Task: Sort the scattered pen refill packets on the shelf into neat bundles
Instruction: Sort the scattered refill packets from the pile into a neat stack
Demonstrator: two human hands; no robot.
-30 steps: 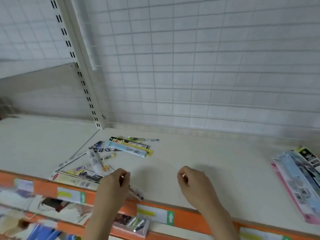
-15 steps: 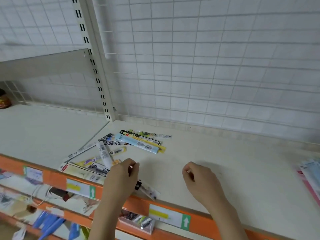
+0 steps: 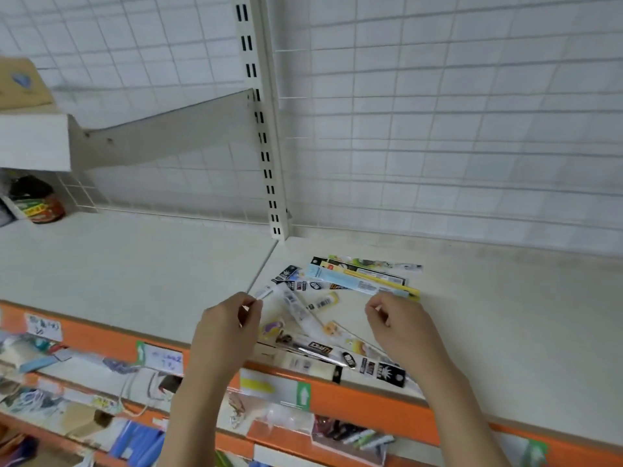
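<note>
Left hand (image 3: 227, 326) covered near ends of several refill packets (image 3: 305, 352); whether its fingertips pinched clear packet (image 3: 269, 293) could not be told. Right hand (image 3: 403, 326) hid packet ends by front edge; anything inside its curled fingers unseen. Packet print blurred, unreadable. Dark jar (image 3: 37, 200) at far left cut by frame edge. Handwriting on price labels (image 3: 165, 360) too smeared to read.

Stationery shop aisle, shown by white retail shelf (image 3: 472, 315) with orange price-label rail (image 3: 371, 404), wire grid back (image 3: 438, 129), slotted upright (image 3: 261, 129), packaged pen refills (image 3: 362, 283), more hung packets (image 3: 350, 436) below.
</note>
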